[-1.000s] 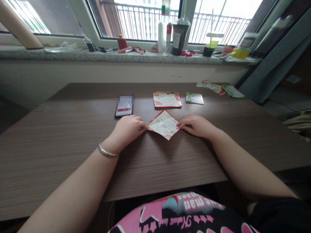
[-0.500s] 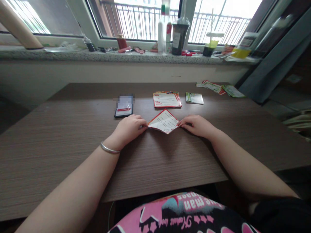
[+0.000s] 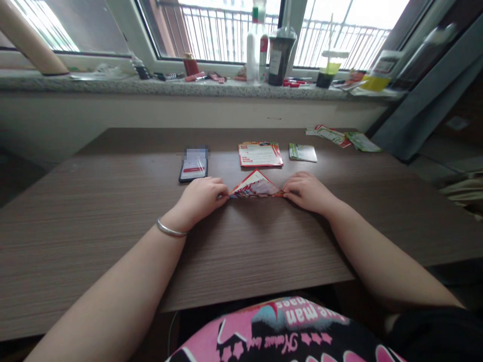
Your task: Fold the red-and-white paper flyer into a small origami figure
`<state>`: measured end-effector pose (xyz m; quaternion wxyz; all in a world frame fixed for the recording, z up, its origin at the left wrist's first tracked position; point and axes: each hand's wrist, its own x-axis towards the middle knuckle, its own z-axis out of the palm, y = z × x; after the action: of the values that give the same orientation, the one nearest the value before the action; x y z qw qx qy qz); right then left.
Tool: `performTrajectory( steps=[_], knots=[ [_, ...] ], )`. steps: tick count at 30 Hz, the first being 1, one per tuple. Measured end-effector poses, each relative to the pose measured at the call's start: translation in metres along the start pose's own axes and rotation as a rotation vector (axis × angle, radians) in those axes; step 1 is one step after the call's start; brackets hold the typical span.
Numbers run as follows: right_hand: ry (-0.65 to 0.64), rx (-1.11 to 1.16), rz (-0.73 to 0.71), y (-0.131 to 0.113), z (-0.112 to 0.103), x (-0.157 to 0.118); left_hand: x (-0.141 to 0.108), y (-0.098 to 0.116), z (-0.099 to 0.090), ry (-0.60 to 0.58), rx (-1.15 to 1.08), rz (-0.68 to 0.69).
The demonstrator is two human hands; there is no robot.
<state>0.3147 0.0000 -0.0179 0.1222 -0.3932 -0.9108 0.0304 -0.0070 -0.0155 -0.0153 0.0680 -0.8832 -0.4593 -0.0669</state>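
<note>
A printed paper sheet (image 3: 255,188), red-edged and folded across its diagonal into a triangle, is stretched between my two hands just above the table. Its point faces away from me, with the folded edge on my side. My left hand (image 3: 207,195) pinches the left corner; a silver bangle circles that wrist. At the right corner, the fingers of my right hand (image 3: 307,191) are closed on the paper. Just behind the sheet lies a stack of similar printed sheets (image 3: 260,155). A smaller stack of green and white cards (image 3: 303,153) rests to its right.
A phone (image 3: 193,166) lies on the brown table (image 3: 113,226) beyond my left hand. Several loose leaflets (image 3: 334,136) are at the back right. Along the granite windowsill (image 3: 211,89) stand bottles, a dark lidded cup (image 3: 280,58) and small items.
The near half of the paper has folded up and over, so its colourful outer side now shows. My right hand has shifted slightly right and away from me; my left has barely moved.
</note>
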Motion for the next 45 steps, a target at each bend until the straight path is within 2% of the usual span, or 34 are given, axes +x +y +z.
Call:
performTrajectory(
  steps=[7,17,26,36,41,45],
  knots=[
    [-0.041,-0.013,0.117,-0.008,0.009,0.004,-0.001,0.006,-0.002,-0.027,0.067,-0.072],
    [0.002,-0.141,0.341,-0.029,0.014,0.017,-0.001,0.034,-0.005,0.002,0.137,-0.276],
    [0.007,-0.209,0.407,-0.036,0.017,0.021,-0.001,0.03,0.001,0.008,0.144,-0.289],
    [0.047,-0.098,0.47,-0.024,0.014,0.013,-0.001,0.022,-0.001,-0.035,0.154,-0.226],
    [0.044,0.041,0.482,-0.017,0.015,0.008,-0.003,0.016,0.0,-0.055,0.021,-0.218],
    [0.124,0.221,0.444,-0.017,0.017,0.007,-0.004,0.015,-0.001,-0.034,-0.08,-0.239]
  ],
)
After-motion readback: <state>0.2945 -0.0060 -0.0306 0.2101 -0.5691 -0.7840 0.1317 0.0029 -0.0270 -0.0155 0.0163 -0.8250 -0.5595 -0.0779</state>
